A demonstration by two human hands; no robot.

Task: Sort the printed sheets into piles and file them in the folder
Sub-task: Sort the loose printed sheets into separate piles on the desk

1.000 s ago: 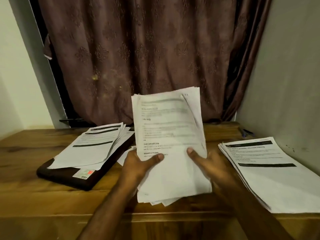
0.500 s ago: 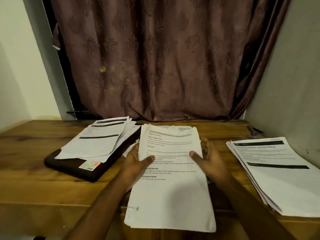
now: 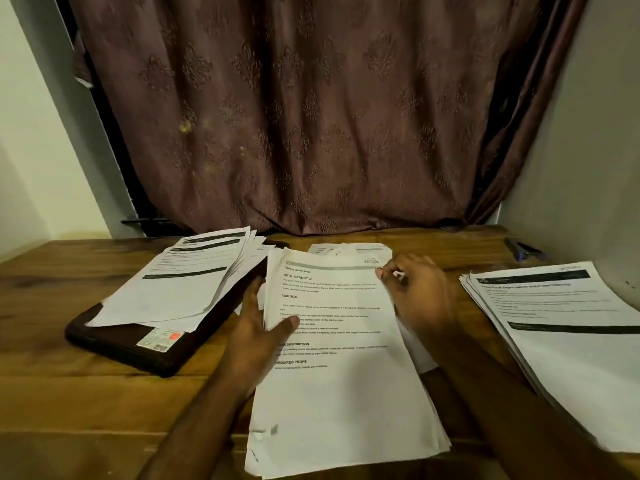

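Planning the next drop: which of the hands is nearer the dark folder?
Left. The left hand grips the middle stack's left edge, right beside the dark folder; the right hand pinches its far corner.

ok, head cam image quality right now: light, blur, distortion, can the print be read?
Head view: dim, warm light with no glare; wide-angle bending bows the wall edges and the table. On the middle stack the bold headings read clearly but the body text is smeared. The right pile is blurred near the frame edge. The right hand is slightly soft, the left hand sharper.

Both hands on middle stack
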